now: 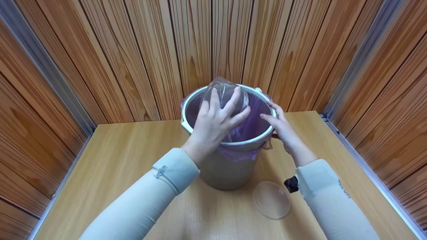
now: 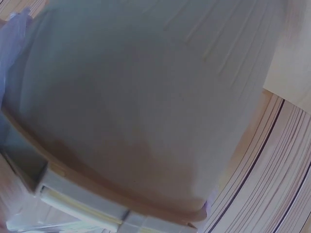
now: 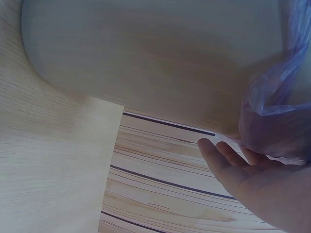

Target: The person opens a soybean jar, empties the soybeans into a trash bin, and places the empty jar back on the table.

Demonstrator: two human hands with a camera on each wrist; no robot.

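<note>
In the head view my left hand holds a clear plastic container, its fingers spread over the side. The container is tilted over the mouth of a grey bin, which has a white rim and a purple bag lining it. Whether anything is inside the container, I cannot tell. At the right of the rim rests my right hand, its thumb reaching over the edge. In the right wrist view, loosely extended fingers lie beside the bin's outer wall and the folded-over bag.
A round clear lid lies flat on the wooden table, in front of the bin and to its right. Wood-patterned panels stand behind and on both sides, with metal strips at the corners.
</note>
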